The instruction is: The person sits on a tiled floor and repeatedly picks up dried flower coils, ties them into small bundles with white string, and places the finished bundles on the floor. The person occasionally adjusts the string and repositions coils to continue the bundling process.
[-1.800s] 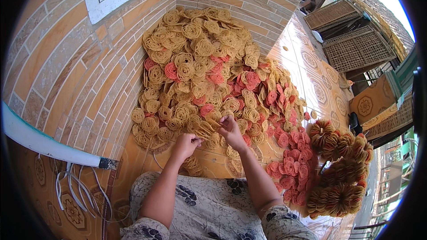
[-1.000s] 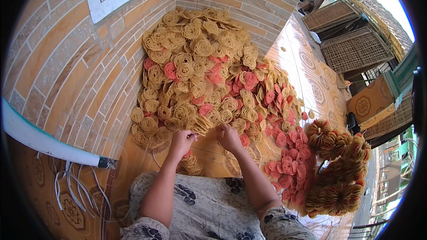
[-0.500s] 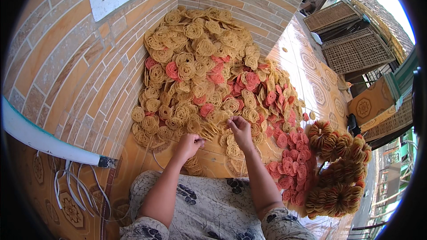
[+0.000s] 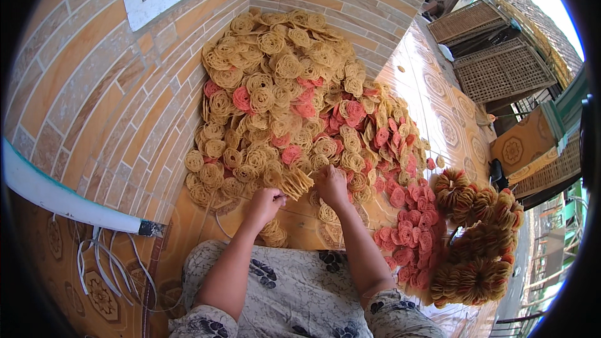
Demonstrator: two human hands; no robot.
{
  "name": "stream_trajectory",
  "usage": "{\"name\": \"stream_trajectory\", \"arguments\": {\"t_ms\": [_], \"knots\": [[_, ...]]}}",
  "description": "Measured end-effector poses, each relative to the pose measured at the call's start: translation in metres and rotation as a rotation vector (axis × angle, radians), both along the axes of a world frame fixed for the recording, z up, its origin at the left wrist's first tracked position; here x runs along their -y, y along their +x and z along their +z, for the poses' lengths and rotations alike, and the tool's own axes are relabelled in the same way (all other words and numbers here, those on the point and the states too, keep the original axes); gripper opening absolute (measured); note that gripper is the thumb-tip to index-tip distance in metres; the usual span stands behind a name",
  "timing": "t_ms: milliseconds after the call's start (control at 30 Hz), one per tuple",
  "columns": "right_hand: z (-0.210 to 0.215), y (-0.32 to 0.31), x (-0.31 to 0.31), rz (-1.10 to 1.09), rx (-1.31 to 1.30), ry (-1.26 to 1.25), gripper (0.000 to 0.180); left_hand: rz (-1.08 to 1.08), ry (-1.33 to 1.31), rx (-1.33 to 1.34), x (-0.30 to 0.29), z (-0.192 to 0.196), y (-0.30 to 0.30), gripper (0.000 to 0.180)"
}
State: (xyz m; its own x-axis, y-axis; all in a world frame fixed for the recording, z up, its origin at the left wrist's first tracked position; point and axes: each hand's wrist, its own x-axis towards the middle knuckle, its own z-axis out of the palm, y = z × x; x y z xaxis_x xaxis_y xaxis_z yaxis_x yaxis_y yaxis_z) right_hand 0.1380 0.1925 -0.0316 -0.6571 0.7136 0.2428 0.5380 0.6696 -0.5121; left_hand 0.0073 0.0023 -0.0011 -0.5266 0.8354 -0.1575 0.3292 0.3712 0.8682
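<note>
My left hand (image 4: 265, 205) is closed in front of the heap, its fingers pressed together at the near end of a fanned row of yellow lacy discs (image 4: 295, 184). What threads or joins the row, if anything, is too small to make out. Just right of that row, my right hand (image 4: 332, 185) reaches to the edge of the heap, back of the hand up, fingers hidden. The heap of yellow rosette-like discs (image 4: 271, 44) rises into the corner, with pink discs (image 4: 241, 98) mixed in. A short stack of yellow discs (image 4: 273, 234) lies between my forearms.
Loose pink discs (image 4: 410, 238) spread to the right of my right arm. Beyond them sit bundled rings of yellow and pink discs (image 4: 472, 281). A tiled wall (image 4: 94, 87) bounds the left. White strips (image 4: 103, 256) hang at lower left; woven panels (image 4: 504, 72) lean at far right.
My right hand has turned over and dropped slightly to the heap's edge; the yellow disc formerly pinched in it no longer shows there. My left hand has stayed with the fanned row.
</note>
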Motion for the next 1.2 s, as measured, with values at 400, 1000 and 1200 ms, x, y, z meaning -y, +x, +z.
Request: {"name": "stream_trajectory", "arguments": {"t_ms": [400,1000,1200], "knots": [[0.065,-0.004,0.028,0.176,-0.204,-0.285,0.02,-0.015,-0.069,-0.014,-0.001,0.004,0.003,0.016],[0.049,-0.004,0.014,0.029,-0.535,-0.849,0.01,-0.05,0.18,0.086,-0.005,0.006,0.006,0.031],[0.046,-0.008,0.02,0.058,-0.649,-0.864,0.01,-0.05,0.125,0.278,-0.009,-0.002,0.006,0.047]]}}
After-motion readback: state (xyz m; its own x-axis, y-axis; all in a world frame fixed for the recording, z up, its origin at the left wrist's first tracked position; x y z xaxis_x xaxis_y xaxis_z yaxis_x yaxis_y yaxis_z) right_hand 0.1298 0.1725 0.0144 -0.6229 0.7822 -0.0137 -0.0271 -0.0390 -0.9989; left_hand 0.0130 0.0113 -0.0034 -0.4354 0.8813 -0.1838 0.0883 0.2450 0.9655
